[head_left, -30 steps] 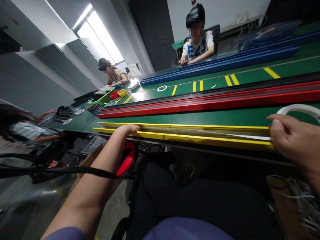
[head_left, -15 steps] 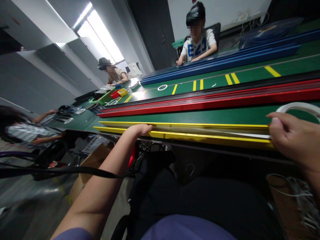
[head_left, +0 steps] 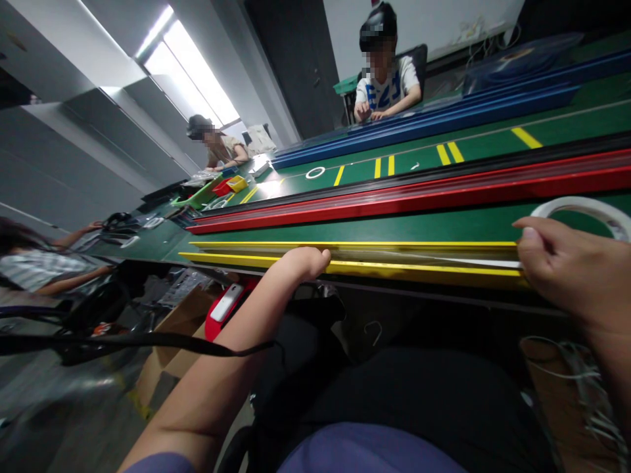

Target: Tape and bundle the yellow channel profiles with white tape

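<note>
Head view: the left hand (head_left: pixel 305 263) curls over a long shiny yellow metal rail (head_left: pixel 394 267) at 12 o'clock. The right hand (head_left: pixel 557 269) pinches a round white tape roll (head_left: pixel 582 208) at 3 o'clock. A long red metal rail (head_left: pixel 394 197) lies farther off on a green table (head_left: pixel 345 227).

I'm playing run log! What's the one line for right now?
left hand: on yellow rail | right hand: holding white tape roll
</note>
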A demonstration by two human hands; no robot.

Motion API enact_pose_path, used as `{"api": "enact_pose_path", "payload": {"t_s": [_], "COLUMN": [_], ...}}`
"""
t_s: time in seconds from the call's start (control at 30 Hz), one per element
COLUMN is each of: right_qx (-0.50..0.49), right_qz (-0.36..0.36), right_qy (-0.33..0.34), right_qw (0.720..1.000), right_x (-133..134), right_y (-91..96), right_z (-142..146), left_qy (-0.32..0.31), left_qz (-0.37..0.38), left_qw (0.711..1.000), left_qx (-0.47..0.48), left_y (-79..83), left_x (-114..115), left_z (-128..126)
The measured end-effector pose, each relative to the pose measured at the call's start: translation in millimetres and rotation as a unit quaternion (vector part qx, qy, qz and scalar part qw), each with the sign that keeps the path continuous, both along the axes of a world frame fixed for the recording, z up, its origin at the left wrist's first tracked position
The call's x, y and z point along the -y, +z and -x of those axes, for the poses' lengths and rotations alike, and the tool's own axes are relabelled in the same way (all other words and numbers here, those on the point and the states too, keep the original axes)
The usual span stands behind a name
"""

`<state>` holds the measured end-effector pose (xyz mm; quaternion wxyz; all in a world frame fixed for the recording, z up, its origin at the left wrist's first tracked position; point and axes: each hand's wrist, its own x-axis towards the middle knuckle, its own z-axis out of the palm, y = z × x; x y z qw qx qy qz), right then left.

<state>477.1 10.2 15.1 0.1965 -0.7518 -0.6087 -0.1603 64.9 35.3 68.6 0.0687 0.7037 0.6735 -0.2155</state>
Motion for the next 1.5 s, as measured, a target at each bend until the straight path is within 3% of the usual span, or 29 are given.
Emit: {"api": "enact_pose_path", "payload": {"t_s": [0.23, 0.43, 0.77, 1.3, 1.4, 1.5], "right_qx": [0.009, 0.012, 0.015, 0.015, 0.016, 0.019], "right_qz": [-0.047, -0.06, -0.087, -0.051, -0.051, -0.064], "right_qy": [0.024, 0.029, 0.036, 0.018, 0.02, 0.035], "right_qw": [0.999, 0.998, 0.995, 0.998, 0.998, 0.997], "right_x": [1.3, 1.1, -0.1, -0.3, 0.3, 1.2], "right_y": [-1.7, -4.0, -5.7, -0.5, -0.4, -0.5], "right_z": [-0.1, -1.0, -0.6, 1.1, 2.2, 2.1], "left_qy": [-0.029, -0.089, -0.077, -0.118, -0.127, -0.193], "left_qz": [-0.008, -0.029, -0.047, -0.071, -0.069, -0.105], "left_qw": [1.0, 0.996, 0.994, 0.985, 0.984, 0.959], "left_qx": [-0.004, 0.007, 0.059, 0.104, 0.108, 0.177], "left_y": [5.3, 9.3, 6.8, 9.7, 13.1, 15.1], "left_x": [16.1, 29.8, 30.8, 30.0, 28.1, 16.6], "left_z": [-39.9, -65.2, -100.3, -122.3, -114.8, -88.3]}}
